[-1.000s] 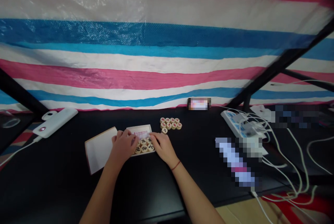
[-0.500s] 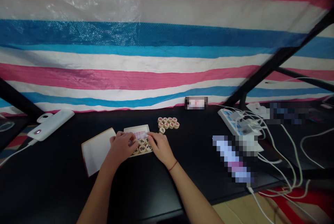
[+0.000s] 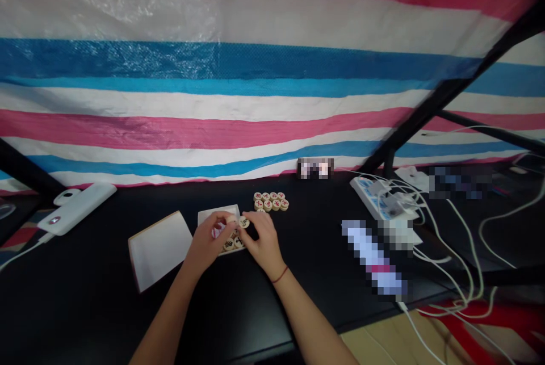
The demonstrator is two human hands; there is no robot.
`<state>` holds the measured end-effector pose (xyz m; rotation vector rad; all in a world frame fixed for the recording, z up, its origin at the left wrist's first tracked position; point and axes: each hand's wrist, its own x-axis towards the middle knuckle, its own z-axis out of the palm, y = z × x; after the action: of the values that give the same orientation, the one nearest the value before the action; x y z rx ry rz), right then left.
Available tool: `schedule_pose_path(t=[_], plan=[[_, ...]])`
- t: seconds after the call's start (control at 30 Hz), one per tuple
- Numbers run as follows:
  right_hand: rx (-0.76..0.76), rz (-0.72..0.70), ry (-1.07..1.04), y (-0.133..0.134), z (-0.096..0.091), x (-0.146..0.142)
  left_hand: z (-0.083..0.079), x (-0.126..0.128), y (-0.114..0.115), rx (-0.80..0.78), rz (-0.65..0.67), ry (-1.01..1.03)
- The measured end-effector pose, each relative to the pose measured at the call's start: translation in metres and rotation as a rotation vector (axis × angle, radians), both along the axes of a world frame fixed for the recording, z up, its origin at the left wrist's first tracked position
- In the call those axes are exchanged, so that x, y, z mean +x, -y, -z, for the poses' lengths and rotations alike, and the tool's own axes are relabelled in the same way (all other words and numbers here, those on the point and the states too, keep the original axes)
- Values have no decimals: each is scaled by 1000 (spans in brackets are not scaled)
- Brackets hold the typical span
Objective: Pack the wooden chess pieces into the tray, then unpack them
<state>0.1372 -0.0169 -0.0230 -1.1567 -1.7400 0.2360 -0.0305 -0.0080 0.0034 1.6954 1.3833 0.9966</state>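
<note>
A small white box (image 3: 213,215) lies on the black table (image 3: 106,308) with several round wooden chess pieces (image 3: 230,243) in it. My left hand (image 3: 208,243) rests on the box's left side, its fingers pinched on one piece at the box's far edge. My right hand (image 3: 261,240) is on the box's right side, fingers pinched on a wooden piece (image 3: 244,222) lifted just above the box. A cluster of several more chess pieces (image 3: 270,201) sits on the table just beyond the box.
The white box lid (image 3: 159,248) lies left of the box. A white power bank (image 3: 76,209) with a cable sits at the far left. A power strip (image 3: 378,200) with several white cables is to the right. A striped tarp (image 3: 255,81) hangs behind the table.
Both hands have lifted from lying flat over the pieces to pinching single pieces at the box's far side. The view has shifted slightly rightward.
</note>
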Motion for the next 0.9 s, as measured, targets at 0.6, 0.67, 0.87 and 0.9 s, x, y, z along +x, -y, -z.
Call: schedule_pose_path(t=[0.6, 0.67, 0.87, 0.9], plan=[[-297, 340, 92, -18, 27, 65, 18, -15, -16, -101, -288, 356], [-289, 305, 114, -18, 26, 65, 18, -14, -14, -107, -241, 279], [-171, 303, 78, -13, 9, 52, 16, -2, -6, 178, -157, -178], [-140, 279, 32, -11, 5, 46, 16, 0, -5, 250, -133, -224]])
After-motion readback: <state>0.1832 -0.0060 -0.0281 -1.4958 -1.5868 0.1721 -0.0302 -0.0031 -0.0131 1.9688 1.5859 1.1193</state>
